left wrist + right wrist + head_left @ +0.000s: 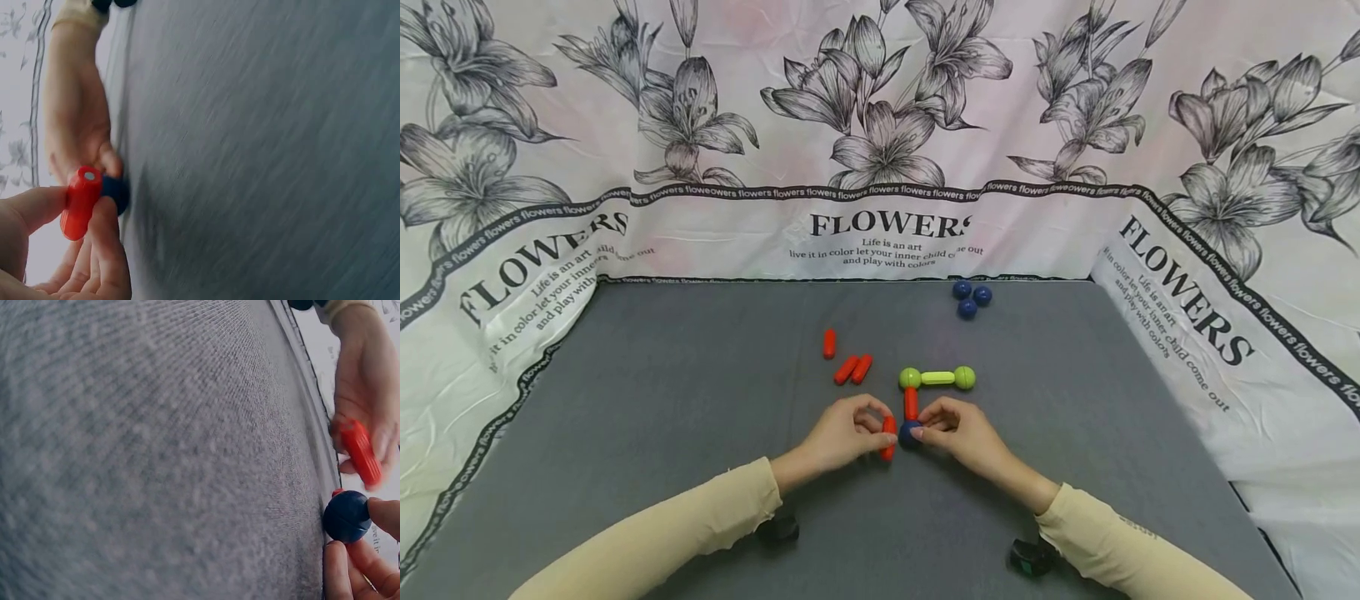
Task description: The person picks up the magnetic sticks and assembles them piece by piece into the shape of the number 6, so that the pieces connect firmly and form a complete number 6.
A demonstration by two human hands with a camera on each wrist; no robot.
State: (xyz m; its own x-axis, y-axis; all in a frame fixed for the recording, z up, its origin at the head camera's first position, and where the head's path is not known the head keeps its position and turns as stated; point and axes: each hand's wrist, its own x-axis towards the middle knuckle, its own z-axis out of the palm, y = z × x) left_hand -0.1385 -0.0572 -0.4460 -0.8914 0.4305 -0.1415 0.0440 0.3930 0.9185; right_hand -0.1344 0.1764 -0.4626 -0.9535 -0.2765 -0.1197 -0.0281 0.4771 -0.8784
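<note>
My left hand point(844, 433) pinches a red rod point(888, 439) between thumb and fingers, just left of a blue ball point(910, 434). In the left wrist view the held red rod point(81, 203) shows a small pale disc at its end. My right hand point(964, 435) grips the blue ball, its thumb and fingers around it in the right wrist view point(347, 516). From that ball another red rod point(912, 403) runs up to a green ball point(910, 378), which joins a green rod point(937, 378) and a second green ball point(965, 377).
Three loose red rods, one of them upright in the head view point(829, 343), lie beyond my left hand. Three blue balls point(967, 309) sit near the far edge of the grey table point(700, 367). Flower-printed cloth point(715, 233) stands behind and at the sides.
</note>
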